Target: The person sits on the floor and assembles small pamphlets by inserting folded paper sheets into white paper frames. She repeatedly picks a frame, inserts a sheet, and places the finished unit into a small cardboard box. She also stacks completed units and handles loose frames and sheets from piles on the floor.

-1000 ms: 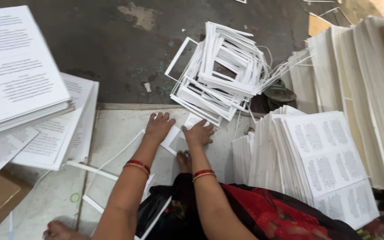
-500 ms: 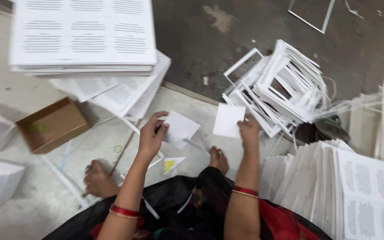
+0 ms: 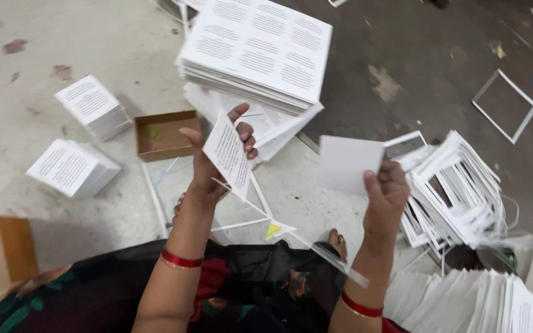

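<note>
On the pale concrete floor (image 3: 63, 37), a tall stack of printed sheets (image 3: 260, 49) sits at the far edge. A heap of empty white paper frames (image 3: 458, 191) lies to the right, and two small stacks of cut cards (image 3: 75, 166) to the left beside an open brown box (image 3: 165, 132). The left hand (image 3: 208, 163) is raised, thumb and fingers pinching a printed card (image 3: 229, 154) held upright. The right hand (image 3: 387, 191) pinches the lower corner of a blank white card (image 3: 348, 163) held well apart from the printed one. A thin strip, perhaps trimmed paper, (image 3: 316, 250) trails below the hands.
</note>
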The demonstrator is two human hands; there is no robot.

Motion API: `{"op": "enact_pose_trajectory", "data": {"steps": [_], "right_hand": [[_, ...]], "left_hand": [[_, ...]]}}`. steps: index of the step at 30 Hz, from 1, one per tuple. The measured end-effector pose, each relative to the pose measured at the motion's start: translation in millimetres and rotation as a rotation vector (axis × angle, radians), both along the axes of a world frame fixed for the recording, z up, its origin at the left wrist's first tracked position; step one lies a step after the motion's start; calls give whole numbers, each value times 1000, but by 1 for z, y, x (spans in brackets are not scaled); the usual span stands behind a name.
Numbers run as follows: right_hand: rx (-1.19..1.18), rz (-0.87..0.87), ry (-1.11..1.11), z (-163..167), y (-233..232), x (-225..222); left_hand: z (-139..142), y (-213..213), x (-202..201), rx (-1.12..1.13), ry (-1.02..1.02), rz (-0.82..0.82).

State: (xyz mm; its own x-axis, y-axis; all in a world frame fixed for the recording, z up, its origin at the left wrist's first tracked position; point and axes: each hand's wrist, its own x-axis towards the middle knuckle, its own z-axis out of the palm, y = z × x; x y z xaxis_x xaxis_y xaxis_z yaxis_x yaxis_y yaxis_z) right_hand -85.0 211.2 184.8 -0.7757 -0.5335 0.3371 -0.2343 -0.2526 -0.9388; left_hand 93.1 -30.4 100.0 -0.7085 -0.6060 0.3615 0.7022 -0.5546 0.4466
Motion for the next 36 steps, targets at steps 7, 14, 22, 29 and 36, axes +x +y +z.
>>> {"op": "enact_pose_trajectory", "data": {"steps": [7,14,22,29,36], "right_hand": [[-135,-64,-31,62,14,72],[-321,-277,300,25,10,58],[350,178,-382,-84,-28,20],[485,-294,348,-30,-23,40],[397,-348,810,28,-35,114]], "left_hand": [[16,32,-19,-716,-892,792],[31,86,-27,-947,-820,913],[12,70,-30,75,-273,386],[-3,31,-7,293,95,-158],[7,73,-29,126,-30,-36]]}}
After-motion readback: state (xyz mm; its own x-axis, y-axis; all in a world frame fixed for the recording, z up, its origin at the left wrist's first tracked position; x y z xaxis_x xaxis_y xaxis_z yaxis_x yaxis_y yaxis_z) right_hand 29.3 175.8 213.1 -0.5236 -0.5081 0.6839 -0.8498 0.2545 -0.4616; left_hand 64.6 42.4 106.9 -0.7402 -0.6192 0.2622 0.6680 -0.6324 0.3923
